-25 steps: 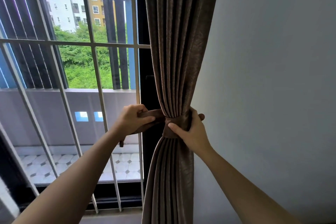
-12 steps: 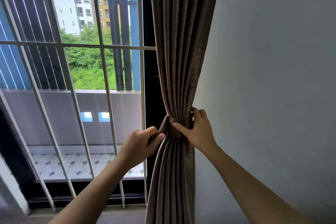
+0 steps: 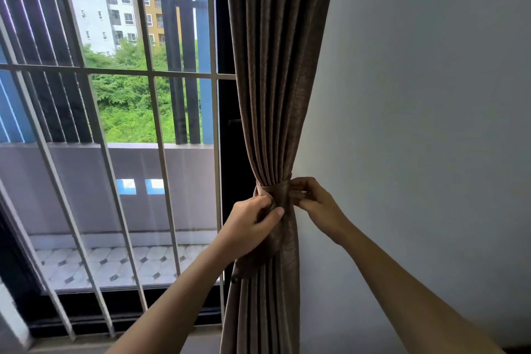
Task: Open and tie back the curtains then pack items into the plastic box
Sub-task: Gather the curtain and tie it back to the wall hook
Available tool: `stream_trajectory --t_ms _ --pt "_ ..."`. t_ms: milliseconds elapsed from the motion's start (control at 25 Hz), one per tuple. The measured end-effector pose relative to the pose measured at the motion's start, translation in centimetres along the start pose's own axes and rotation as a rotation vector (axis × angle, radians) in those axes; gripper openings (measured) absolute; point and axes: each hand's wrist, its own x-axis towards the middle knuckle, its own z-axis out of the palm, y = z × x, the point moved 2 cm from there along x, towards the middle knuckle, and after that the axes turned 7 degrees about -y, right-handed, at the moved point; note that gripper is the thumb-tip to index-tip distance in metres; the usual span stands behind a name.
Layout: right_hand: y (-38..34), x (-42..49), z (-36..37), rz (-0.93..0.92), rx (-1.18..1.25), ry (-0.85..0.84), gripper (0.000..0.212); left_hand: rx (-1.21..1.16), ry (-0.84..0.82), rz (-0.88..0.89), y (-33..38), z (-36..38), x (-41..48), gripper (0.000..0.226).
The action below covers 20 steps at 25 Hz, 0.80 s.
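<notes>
Brown curtain [image 3: 275,80] is being tied back mid-frame: band [image 3: 281,190] gripped by left hand [image 3: 247,227], pinched by right hand [image 3: 319,207]; fastening is judged needed next.

We see the brown curtain [image 3: 275,66] bunched beside the white wall [image 3: 416,123], with a matching tieback [image 3: 278,190] wrapped round it. Our left hand [image 3: 250,224] grips the tieback's hanging end. Our right hand [image 3: 319,207] pinches it on the wall side. Window bars [image 3: 161,152] stand to the left.

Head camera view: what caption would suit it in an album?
Left hand and right hand pinch a brown tie-back wrapped round the gathered curtain, beside a barred window and pale wall.
</notes>
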Motion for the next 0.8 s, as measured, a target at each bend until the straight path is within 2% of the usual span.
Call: stream_trajectory --t_ms 80,200,360,480,560,680,800 --pt "0.3 0.2 -0.4 0.007 0.107 -0.049 0.027 -0.1 0.009 -0.04 0.5 0.4 0.1 0.026" --pt "0.1 0.4 -0.7 0.014 0.235 -0.125 0.029 -0.048 0.017 -0.083 1.1 0.6 1.1 0.024" --pt "0.2 0.0 -0.7 0.001 0.161 -0.219 0.06 -0.008 0.058 -0.132 0.4 0.5 1.8 0.017" --pt "0.4 -0.4 -0.5 -0.01 -0.055 -0.221 0.085 0.019 0.125 -0.069 0.2 0.4 1.6 0.007" --pt "0.1 -0.4 -0.2 -0.058 -0.181 -0.182 0.083 0.004 0.177 -0.057 0.2 0.6 1.7 0.007" --pt "-0.3 -0.2 0.0 -0.134 -0.324 -0.107 0.07 0.054 0.287 -0.028 0.1 0.8 1.9 0.008" --pt "-0.1 0.0 -0.6 -0.151 -0.31 -0.058 0.052 0.113 0.342 0.035 0.1 0.5 1.8 0.02"
